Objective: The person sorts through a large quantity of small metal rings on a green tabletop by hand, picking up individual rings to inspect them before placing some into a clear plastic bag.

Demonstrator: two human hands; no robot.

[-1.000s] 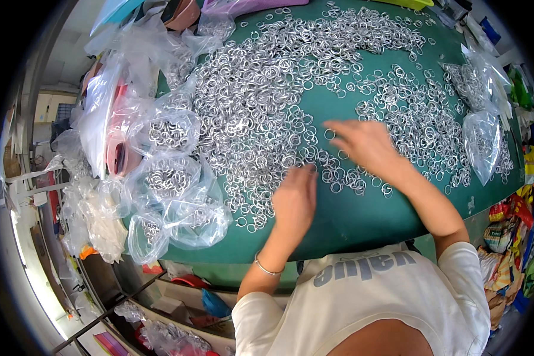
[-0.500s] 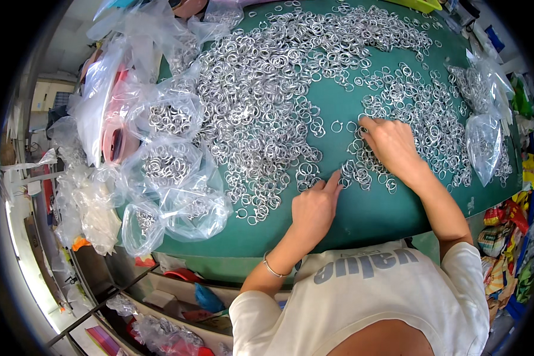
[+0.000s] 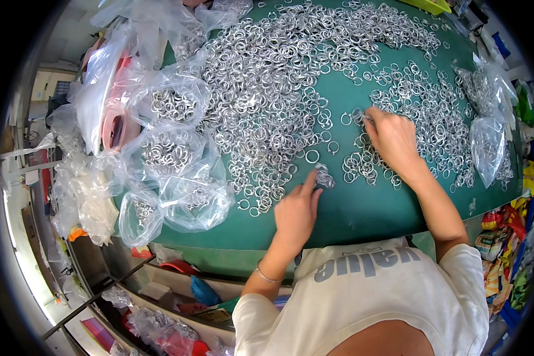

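Note:
Many silvery open metal rings (image 3: 267, 89) lie heaped across the green tabletop (image 3: 362, 219). My left hand (image 3: 295, 215) is low over the table, index finger stretched out and thumb apart. Its index tip meets a small, motion-blurred cluster of rings (image 3: 324, 177) beside the big pile. My right hand (image 3: 393, 140) rests at the left edge of the right-hand pile (image 3: 421, 101), fingers curled and the tips of thumb and index close together. A blurred ring (image 3: 357, 115) sits right at those tips; whether they grip anything is hidden.
Clear plastic bags holding rings (image 3: 166, 151) crowd the table's left side, beside a pink container (image 3: 120, 132). Another bag of rings (image 3: 488, 148) lies at the right edge. A yellow-green tray (image 3: 430, 5) stands at the far edge; an open drawer (image 3: 160, 296) is below left.
My left hand has moved left and slightly nearer, and its index finger has stretched out. A small ring cluster now lies apart at its tip. The right hand has barely moved up in the picture.

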